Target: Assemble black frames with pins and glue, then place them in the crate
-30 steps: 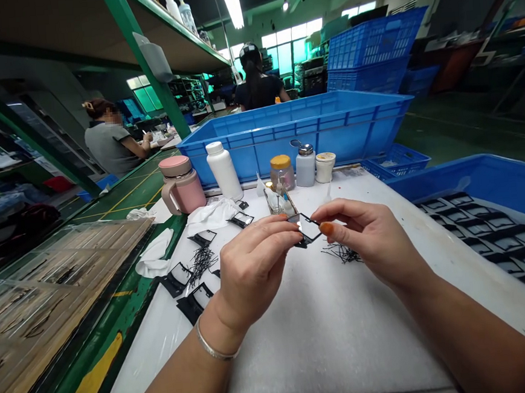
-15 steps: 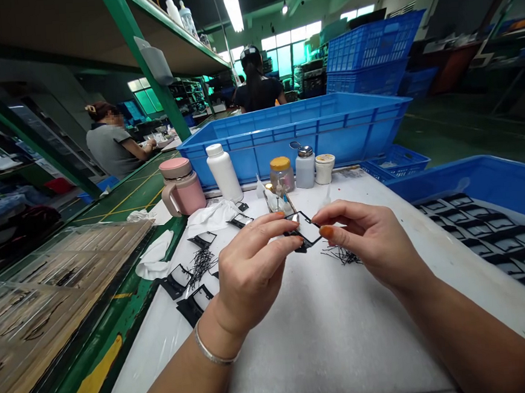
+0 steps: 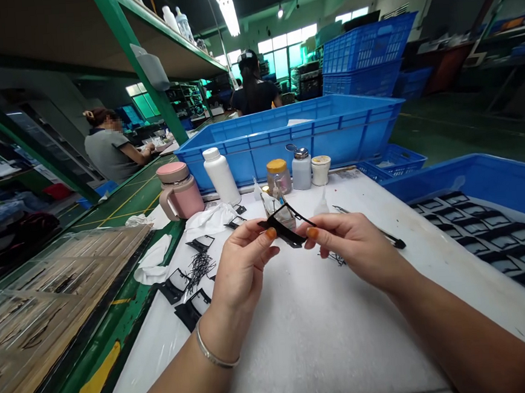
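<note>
A small black plastic frame (image 3: 287, 231) with a rectangular opening is held up in the air, tilted, over the white work surface. My left hand (image 3: 244, 258) pinches its left end between thumb and fingers. The thumb and fingers of my right hand (image 3: 352, 241) close on its right end. Beneath the right hand lies a small heap of thin black strips (image 3: 338, 259). Beside that hand, a slim black-tipped tool (image 3: 391, 239) lies on the table, partly hidden by the hand. Several similar black frames (image 3: 194, 308) and a larger pile of black strips (image 3: 200, 270) lie left of my left hand.
A pink mug (image 3: 183, 193), white bottle (image 3: 222, 178), yellow-lidded jar (image 3: 278, 177), pump bottle (image 3: 301, 169) and small white tub (image 3: 321, 170) line the back, before a large blue crate (image 3: 352, 126). At right, a blue bin (image 3: 506, 171) holds rows of black frames. White cloths (image 3: 210, 220) lie left.
Both hands have turned the black frame so its solid side faces me, and my left fingers have changed their grip. The slim black-tipped tool now shows beside my right hand.
</note>
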`<control>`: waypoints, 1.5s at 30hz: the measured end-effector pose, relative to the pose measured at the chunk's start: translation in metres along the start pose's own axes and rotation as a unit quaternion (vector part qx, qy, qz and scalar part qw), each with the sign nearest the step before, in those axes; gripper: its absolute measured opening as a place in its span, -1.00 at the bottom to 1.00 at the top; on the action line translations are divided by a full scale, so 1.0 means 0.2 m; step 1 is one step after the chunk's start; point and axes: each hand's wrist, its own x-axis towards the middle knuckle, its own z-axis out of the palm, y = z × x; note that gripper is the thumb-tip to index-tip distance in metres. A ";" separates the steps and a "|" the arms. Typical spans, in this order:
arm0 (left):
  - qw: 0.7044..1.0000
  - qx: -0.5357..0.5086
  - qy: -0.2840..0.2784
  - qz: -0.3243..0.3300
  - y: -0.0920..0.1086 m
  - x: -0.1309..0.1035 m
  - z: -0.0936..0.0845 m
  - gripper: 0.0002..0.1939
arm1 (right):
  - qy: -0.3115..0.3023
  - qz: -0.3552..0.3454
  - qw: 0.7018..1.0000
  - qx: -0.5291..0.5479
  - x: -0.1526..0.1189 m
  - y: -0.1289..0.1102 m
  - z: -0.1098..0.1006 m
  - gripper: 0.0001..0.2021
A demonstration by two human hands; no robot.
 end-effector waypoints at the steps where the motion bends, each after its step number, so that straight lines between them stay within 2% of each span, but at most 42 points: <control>1: 1.000 -0.004 -0.001 -0.006 0.00 0.00 0.00 -0.81 | -0.017 -0.001 1.000 -0.006 0.00 0.00 0.00 -0.71; 3: 1.000 0.004 -0.005 -0.006 0.00 -0.01 0.01 -0.80 | -0.026 -0.011 1.000 -0.007 0.00 -0.01 0.00 -0.67; 8: 0.999 0.044 0.001 0.016 -0.01 -0.02 0.02 -0.70 | 0.021 -0.013 1.000 -0.002 -0.02 -0.02 -0.01 -0.64; 20: 0.994 0.101 -0.008 0.034 0.00 -0.02 0.01 -0.76 | 0.041 -0.009 0.998 -0.043 -0.02 -0.02 -0.01 -0.65; 31: 0.991 0.126 -0.044 -0.011 0.00 0.00 -0.01 -0.76 | 0.052 -0.013 0.997 -0.053 -0.01 0.00 -0.03 -0.64; 34: 0.991 0.126 -0.035 -0.003 -0.01 0.01 -0.02 -0.74 | 0.118 -0.014 0.993 -0.015 0.01 0.03 -0.07 -0.71; 38: 0.997 0.076 -0.010 0.014 0.00 0.02 -0.03 -0.71 | 0.288 -0.005 0.958 0.008 0.06 0.11 -0.15 -0.78; 40: 0.999 0.036 0.007 0.021 0.02 0.02 -0.03 -0.71 | 0.317 0.023 0.948 -0.017 0.08 0.16 -0.18 -0.74; 45: 0.999 -0.030 0.033 0.016 0.06 0.03 -0.03 -0.72 | 0.236 0.096 0.958 -0.129 0.17 0.27 -0.19 -0.54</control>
